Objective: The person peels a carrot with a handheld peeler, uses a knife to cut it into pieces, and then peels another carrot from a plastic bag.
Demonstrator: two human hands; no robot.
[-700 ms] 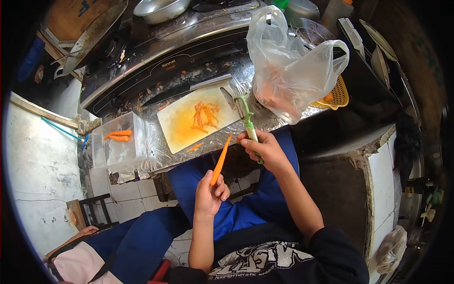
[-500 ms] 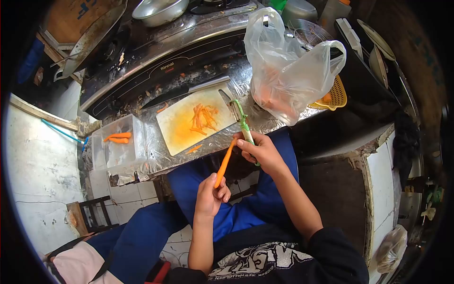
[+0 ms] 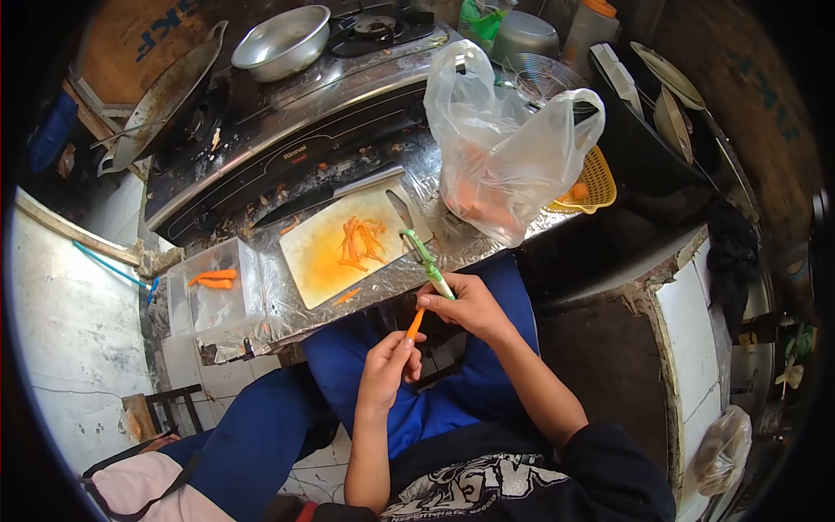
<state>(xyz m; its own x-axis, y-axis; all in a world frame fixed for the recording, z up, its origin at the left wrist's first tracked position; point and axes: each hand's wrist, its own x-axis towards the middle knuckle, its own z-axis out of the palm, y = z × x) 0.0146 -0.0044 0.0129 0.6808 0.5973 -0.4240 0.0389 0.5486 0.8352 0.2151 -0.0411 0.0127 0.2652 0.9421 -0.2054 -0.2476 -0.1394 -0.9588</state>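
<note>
Both hands are closed: left hand [image 3: 389, 370] grips one carrot [image 3: 416, 323], right hand [image 3: 467, 304] one peeler [image 3: 424, 258].

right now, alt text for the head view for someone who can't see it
Seen from above, a seated person's left hand holds a carrot while the right hand grips a green peeler. Ahead, a cutting board holds carrot strips, beside a plastic bag.

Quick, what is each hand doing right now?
Left hand: closed, holding a carrot.
Right hand: closed, holding a green peeler.
</note>
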